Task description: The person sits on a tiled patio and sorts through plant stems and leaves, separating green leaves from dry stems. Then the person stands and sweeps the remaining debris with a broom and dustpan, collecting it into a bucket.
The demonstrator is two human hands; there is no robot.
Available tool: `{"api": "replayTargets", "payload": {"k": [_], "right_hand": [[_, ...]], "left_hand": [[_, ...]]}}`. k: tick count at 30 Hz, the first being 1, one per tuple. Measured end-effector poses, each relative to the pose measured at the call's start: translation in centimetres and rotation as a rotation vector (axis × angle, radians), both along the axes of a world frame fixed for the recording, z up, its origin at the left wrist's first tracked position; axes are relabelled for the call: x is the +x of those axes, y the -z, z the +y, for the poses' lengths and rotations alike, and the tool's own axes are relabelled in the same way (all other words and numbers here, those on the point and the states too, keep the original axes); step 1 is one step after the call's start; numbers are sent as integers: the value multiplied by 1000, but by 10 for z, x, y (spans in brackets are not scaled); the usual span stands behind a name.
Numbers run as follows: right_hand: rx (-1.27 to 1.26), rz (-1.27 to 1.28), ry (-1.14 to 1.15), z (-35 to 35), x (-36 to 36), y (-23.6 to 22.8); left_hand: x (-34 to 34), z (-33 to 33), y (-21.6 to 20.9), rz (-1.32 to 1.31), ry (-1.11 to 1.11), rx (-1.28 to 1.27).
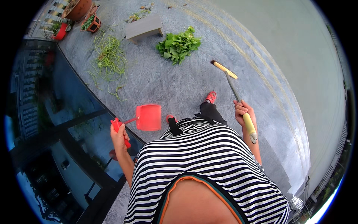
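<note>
In my left hand [119, 138] is the red handle of a small dustpan [149, 117], and its flat red pan points to the right, in front of my body. My right hand [244, 111] is wrapped round the grey shaft of a short brush [225, 70]. That brush has a yellow grip reaching back past my wrist and a narrow yellow head with dark bristles, held out ahead of me. Beyond the hands, a heap of green leaves [179, 45] lies on the grey floor. A loose tangle of thin green stems [109, 54] is spread to its left.
A low grey stool [144, 28] stands behind the leaves. Potted plants, including a square pot [91, 24] and a large brown pot [77, 10], are at the far left. Dark glass panels [67, 89] run along the left side. My red sandal [211, 97] is on the floor.
</note>
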State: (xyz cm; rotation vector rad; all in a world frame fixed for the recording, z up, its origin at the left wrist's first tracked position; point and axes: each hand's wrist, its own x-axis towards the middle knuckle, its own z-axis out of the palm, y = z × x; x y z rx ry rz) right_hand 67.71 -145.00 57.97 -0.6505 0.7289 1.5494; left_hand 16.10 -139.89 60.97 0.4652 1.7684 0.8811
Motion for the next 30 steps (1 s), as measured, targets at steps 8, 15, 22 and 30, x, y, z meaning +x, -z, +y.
{"api": "replayTargets", "payload": {"k": [8, 15, 22, 30], "right_hand": [[-244, 152, 480, -5, 181, 38], [-352, 119, 688, 0, 279, 83], [-66, 4, 836, 38, 370, 157], [-99, 130, 600, 272, 328, 29]], "left_hand": [[205, 159, -102, -179, 324, 210], [293, 255, -103, -356, 167, 387], [348, 389, -65, -596, 185, 443], [401, 520, -60, -587, 267, 433]]}}
